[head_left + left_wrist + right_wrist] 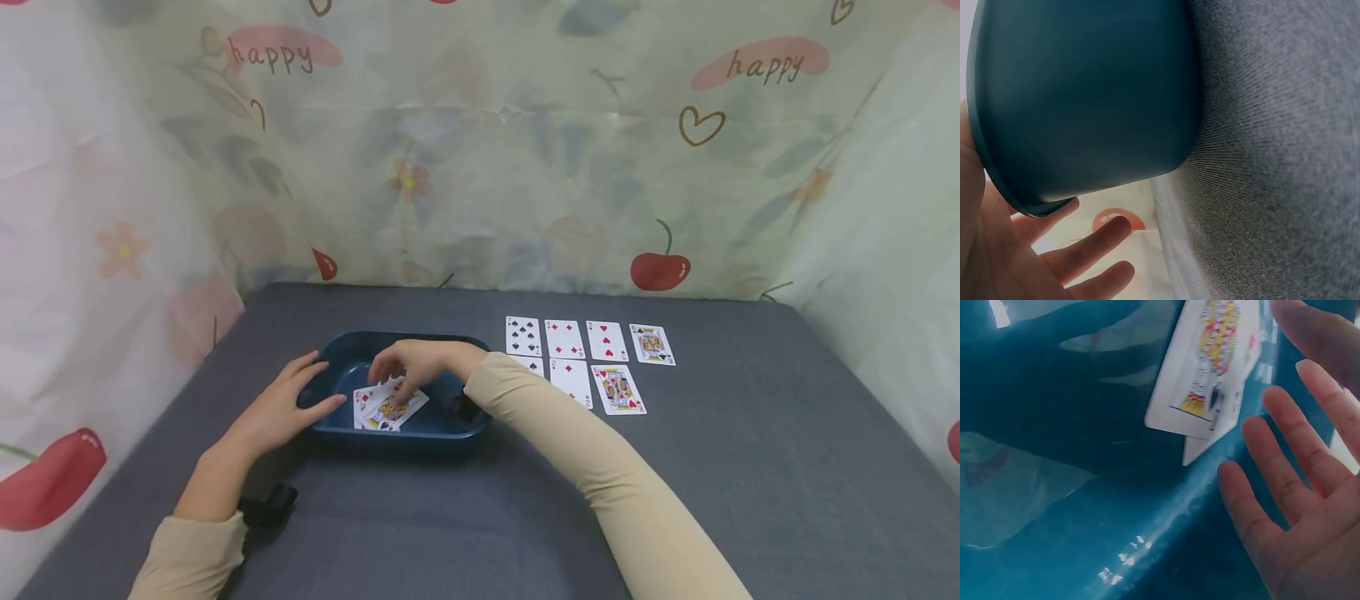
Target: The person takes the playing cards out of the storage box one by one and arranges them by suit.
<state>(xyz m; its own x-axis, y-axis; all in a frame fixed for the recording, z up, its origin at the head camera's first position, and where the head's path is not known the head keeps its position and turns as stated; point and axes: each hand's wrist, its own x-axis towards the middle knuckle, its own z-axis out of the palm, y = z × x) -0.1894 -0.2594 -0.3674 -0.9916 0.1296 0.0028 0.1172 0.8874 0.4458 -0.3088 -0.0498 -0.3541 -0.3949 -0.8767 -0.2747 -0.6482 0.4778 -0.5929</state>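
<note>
A dark blue plastic basin (442,438) stands at the left middle of the table. Inside it lie overlapping playing cards, a face card with a black spade (388,412) on top. Over these cards reaches my right hand (416,358); in the right wrist view its fingers (1285,481) are spread beside the face card (1210,369), gripping none. My left hand (277,407) rests at the basin's left end, thumb over the rim. The left wrist view has its fingers (1091,247) loosely extended past the basin wall (1091,94).
To the right of the basin, several face-up cards lie in two rows, among them a four of diamonds (565,339), a king of hearts (618,390) and a face card (652,345). The right sleeve (570,450) partly covers the lower row. Patterned curtains (495,167) enclose the grey table (750,467).
</note>
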